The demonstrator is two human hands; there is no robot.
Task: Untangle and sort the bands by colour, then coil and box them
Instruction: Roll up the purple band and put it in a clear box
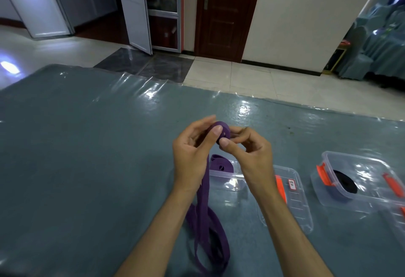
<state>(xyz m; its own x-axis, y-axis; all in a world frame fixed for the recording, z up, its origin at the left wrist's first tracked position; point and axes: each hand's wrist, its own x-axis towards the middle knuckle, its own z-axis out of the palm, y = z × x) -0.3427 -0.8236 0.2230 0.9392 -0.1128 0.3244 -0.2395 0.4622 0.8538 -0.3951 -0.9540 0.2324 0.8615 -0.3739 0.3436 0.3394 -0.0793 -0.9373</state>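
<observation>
Both hands' grip pinches purple band point(222, 133) coil; tail hangs below

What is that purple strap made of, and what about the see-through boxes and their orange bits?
The purple band looks like woven fabric, matte and limp: it hangs in soft folds from the left hand and right hand. Whether it stretches cannot be told. The clear box seems to be hard, glossy plastic, since light glints on its walls. Its orange clip also looks like plastic, solid and smooth.
</observation>
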